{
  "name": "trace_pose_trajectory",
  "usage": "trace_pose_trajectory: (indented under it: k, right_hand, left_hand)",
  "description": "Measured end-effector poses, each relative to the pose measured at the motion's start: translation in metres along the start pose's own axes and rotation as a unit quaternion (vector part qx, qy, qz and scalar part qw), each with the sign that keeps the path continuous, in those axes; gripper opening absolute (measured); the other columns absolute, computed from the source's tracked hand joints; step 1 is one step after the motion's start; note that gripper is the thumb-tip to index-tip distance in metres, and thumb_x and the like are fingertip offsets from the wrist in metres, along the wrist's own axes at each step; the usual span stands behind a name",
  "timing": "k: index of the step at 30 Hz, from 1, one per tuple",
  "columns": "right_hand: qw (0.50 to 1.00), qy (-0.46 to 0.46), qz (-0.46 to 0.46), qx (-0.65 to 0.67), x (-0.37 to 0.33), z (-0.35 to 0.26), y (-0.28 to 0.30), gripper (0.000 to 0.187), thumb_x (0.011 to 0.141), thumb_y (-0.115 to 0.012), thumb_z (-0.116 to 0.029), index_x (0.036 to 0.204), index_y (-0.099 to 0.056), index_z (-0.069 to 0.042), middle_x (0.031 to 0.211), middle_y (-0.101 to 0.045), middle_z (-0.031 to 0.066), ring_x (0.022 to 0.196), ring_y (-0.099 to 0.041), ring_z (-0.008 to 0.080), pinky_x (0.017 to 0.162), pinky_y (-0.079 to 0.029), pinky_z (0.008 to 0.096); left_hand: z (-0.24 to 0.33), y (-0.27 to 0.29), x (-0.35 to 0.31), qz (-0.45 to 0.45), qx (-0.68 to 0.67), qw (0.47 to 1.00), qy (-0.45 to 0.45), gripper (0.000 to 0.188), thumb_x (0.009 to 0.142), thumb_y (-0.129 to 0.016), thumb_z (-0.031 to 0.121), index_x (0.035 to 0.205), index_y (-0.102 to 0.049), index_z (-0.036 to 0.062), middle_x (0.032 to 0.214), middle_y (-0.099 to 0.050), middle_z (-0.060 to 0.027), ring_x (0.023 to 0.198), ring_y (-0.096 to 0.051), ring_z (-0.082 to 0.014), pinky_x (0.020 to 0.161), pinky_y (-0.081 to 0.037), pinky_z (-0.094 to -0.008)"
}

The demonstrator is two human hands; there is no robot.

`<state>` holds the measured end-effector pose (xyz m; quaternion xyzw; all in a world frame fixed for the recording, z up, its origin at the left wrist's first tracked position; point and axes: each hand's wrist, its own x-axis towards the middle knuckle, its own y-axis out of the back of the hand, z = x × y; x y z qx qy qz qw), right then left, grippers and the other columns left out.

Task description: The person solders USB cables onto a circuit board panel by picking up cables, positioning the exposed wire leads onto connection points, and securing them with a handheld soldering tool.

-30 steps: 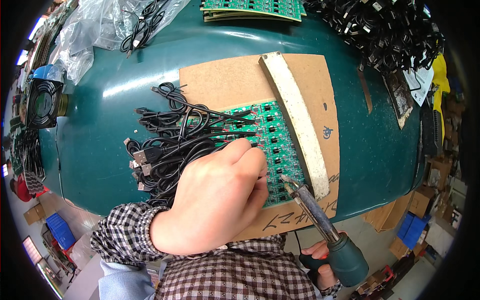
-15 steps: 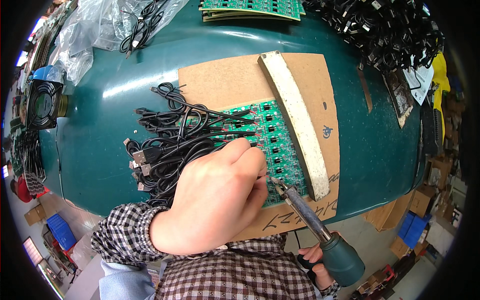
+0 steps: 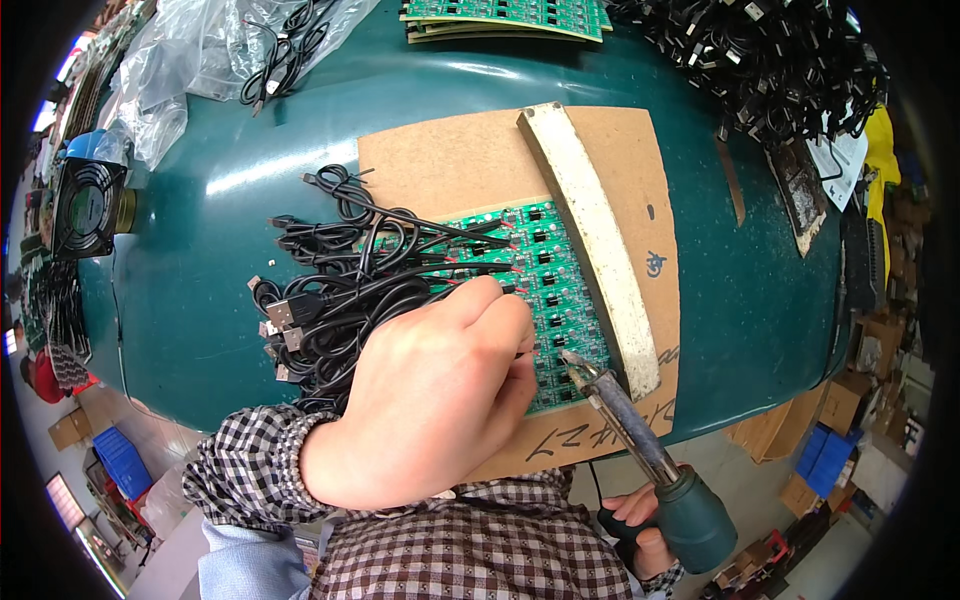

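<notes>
My left hand (image 3: 430,390) is closed in a pinch over the green circuit board (image 3: 545,255), fingertips down near its surface. What those fingers hold is hidden behind the knuckles. Black USB cables (image 3: 340,300) lie bundled beside this hand, several with red wire ends at the board. Below the board's right side, my right hand (image 3: 635,515) grips a soldering iron (image 3: 640,435) by its dark green handle. The iron's tip is over the lower right part of the board, a little right of my left fingertips; contact cannot be made out.
A worn pale bar (image 3: 590,240) lies along the board's right side on brown cardboard (image 3: 450,150). Around them spreads a green tabletop (image 3: 750,300). More boards (image 3: 505,20) are stacked at the back, a cable heap (image 3: 760,60) back right, a small fan (image 3: 88,208) far left.
The soldering iron's tip has moved right, away from my left fingertips, and my right hand has shifted slightly with it. My left hand stays in place.
</notes>
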<state>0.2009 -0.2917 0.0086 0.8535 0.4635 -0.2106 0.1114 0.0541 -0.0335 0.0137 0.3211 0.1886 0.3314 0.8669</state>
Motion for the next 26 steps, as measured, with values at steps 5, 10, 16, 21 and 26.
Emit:
trace_pose_trajectory:
  k: [5,10,16,21,26]
  right_hand:
    - [0.998,0.049,0.034,0.016,0.004,-0.007,-0.013,0.045,0.081,-0.07,-0.041,0.08,-0.052,0.0,0.073,-0.052,0.0112,0.069,-0.058,0.0226,0.074,-0.057,0.0434]
    - [0.994,0.079,0.048,0.064,0.013,-0.006,-0.013,0.046,0.084,-0.066,-0.04,0.09,-0.05,0.003,0.074,-0.049,0.0098,0.067,-0.056,0.0218,0.068,-0.059,0.0399]
    - [0.972,0.191,0.018,0.134,0.04,-0.01,-0.009,0.072,0.093,-0.052,-0.039,0.136,-0.021,0.009,0.07,-0.044,0.0061,0.063,-0.049,0.0153,0.058,-0.059,0.0331]
    - [0.969,0.151,0.005,0.195,0.06,-0.045,-0.014,0.032,0.094,-0.05,-0.037,0.096,-0.048,-0.005,0.08,-0.048,0.005,0.074,-0.05,0.0182,0.072,-0.053,0.0363]
    - [0.972,0.182,0.069,0.13,0.071,-0.045,0.002,0.075,0.091,-0.053,-0.045,0.143,-0.018,-0.002,0.075,-0.045,0.0045,0.064,-0.049,0.0153,0.055,-0.057,0.0283]
  left_hand:
    - [-0.001,0.0,0.0,0.001,0.0,1.0,-0.003,0.015,0.068,-0.066,-0.003,0.076,-0.056,0.0046,0.073,-0.054,-0.0059,0.061,-0.062,-0.0169,0.053,-0.05,-0.0264]
    - [-0.001,0.0,0.006,0.003,0.004,1.0,-0.004,0.014,0.068,-0.067,-0.002,0.076,-0.057,0.005,0.072,-0.054,-0.0051,0.06,-0.062,-0.0166,0.053,-0.05,-0.0262]
    - [-0.005,0.002,-0.001,0.062,0.03,0.996,-0.055,0.012,0.067,-0.064,0.002,0.072,-0.054,0.0059,0.07,-0.053,-0.0083,0.059,-0.058,-0.0249,0.051,-0.049,-0.0336]
    - [0.003,0.008,-0.014,0.089,0.066,0.988,-0.103,0.02,0.069,-0.067,0.012,0.085,-0.057,0.005,0.087,-0.056,-0.0123,0.081,-0.059,-0.0274,0.068,-0.05,-0.0375]
    - [-0.02,0.096,0.001,0.158,0.108,0.979,-0.07,0.038,0.069,-0.066,0.007,0.106,-0.057,0.0054,0.11,-0.056,-0.0141,0.105,-0.053,-0.0325,0.091,-0.043,-0.0419]
